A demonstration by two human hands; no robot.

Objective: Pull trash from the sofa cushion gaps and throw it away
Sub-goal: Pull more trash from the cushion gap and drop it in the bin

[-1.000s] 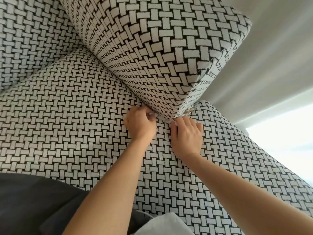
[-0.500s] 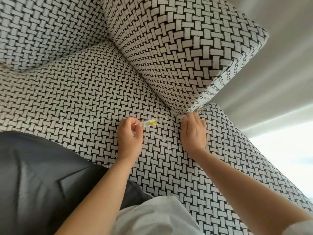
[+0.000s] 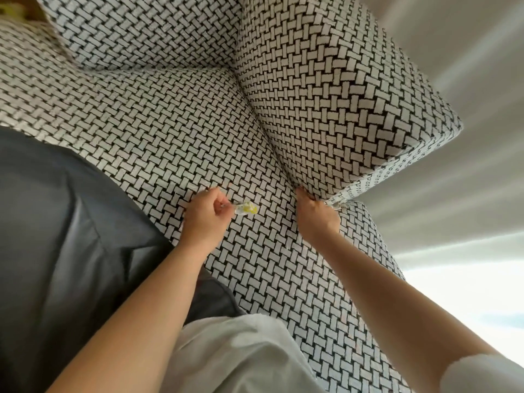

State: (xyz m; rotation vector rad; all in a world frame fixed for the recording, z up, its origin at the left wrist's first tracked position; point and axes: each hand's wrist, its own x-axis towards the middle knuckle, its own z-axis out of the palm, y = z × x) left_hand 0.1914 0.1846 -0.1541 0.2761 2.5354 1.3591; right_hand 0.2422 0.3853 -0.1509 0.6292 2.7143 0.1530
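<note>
Basket-weave sofa seat (image 3: 170, 131) | left hand (image 3: 204, 219) pinches yellow-and-clear wrapper (image 3: 246, 208), jutting right of the pinch | right hand (image 3: 317, 219) at cushion gap (image 3: 286, 177) — hold unclear | risk: thin pinch slips — wrapper falls into gap

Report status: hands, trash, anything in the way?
Left hand pinches a clear-and-yellow wrapper over the seat cushion. Right hand at the back cushion lower corner, fingertips hidden, grip unclear. Nothing blocking the wrapper; no bin in view.
</note>
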